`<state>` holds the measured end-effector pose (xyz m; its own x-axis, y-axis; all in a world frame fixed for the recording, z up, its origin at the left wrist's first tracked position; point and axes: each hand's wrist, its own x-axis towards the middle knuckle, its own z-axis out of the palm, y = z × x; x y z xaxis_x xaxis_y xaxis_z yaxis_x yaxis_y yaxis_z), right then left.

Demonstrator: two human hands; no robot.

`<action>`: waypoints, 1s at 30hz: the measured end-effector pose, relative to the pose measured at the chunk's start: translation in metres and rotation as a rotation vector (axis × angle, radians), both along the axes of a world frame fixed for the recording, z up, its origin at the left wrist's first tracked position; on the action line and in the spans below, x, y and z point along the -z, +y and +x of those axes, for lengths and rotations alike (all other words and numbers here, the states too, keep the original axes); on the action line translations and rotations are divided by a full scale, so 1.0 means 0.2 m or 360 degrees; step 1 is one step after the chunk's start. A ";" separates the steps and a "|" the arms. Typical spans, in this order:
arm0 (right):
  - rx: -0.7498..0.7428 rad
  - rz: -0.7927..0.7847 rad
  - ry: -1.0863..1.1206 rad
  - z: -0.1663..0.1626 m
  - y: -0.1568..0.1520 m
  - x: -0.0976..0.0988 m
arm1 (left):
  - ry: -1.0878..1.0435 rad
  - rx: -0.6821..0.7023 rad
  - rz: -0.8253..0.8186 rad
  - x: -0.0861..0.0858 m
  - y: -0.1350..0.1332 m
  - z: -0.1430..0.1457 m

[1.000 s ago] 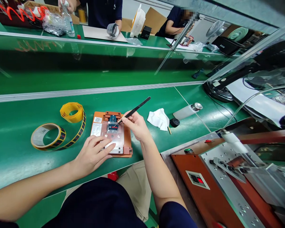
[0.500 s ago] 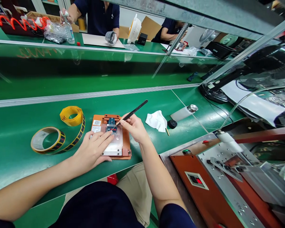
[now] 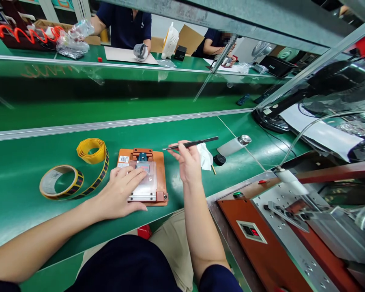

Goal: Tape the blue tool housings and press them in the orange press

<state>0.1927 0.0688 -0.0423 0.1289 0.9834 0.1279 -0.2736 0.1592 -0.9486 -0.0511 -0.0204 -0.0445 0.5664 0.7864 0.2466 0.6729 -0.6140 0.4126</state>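
My left hand [image 3: 123, 190] rests with fingers stretched out on a clear plate [image 3: 146, 188] hinged over an orange-brown fixture [image 3: 161, 174]. Beneath the plate sits a small dark blue part [image 3: 142, 157], its lower portion seen through the plastic. To the right of the fixture and raised above the bench, my right hand [image 3: 189, 164] grips black tweezers [image 3: 200, 142], their tips pointing left. Whether anything is between the tips cannot be made out. Left of the fixture, a roll of yellow-and-black labels [image 3: 62, 180] trails a strip to a coiled yellow backing tape [image 3: 92, 151].
A white cloth [image 3: 205, 157], a black cap [image 3: 219, 159] and a pale bottle [image 3: 235, 145] lie right of my right hand. A brown machine [image 3: 246, 255] stands at the lower right, a black fan [image 3: 273, 119] behind it. Two people work beyond the clear partition [image 3: 109, 93].
My right hand has drawn the tweezers away from the blue part, to the right, and turned them nearly level. My left hand stays on the plate. Across the partition, a person's spray bottle has moved up.
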 end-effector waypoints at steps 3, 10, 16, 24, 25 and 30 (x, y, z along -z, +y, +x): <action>0.0254 0.0016 -0.0532 0.10 -0.07 0.03 | -0.0193 -0.0243 -0.0262 0.01 0.07 -0.02; 0.0382 0.0021 -0.1877 0.20 -0.21 0.32 | -0.0453 -0.0062 0.0598 -0.01 -0.04 -0.02; 0.0499 0.0047 -0.2153 0.24 -0.23 0.35 | -0.0335 0.0613 0.0802 0.11 -0.39 -0.05; -0.0697 0.0551 -0.1446 0.01 -0.24 0.15 | -0.0159 0.0679 0.0370 0.22 -0.36 -0.03; -0.0744 0.0544 -0.1440 -0.01 -0.23 0.16 | -0.0176 0.0667 0.0372 0.22 -0.36 -0.03; -0.0780 0.0518 -0.1490 -0.02 -0.17 0.23 | -0.0237 0.0701 0.0321 0.23 -0.37 -0.02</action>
<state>0.1897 0.0348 -0.0887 -0.5482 0.8032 0.2332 0.4290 0.5093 -0.7460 -0.0556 -0.0938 -0.0910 0.7805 0.4094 0.4724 0.2751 -0.9035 0.3286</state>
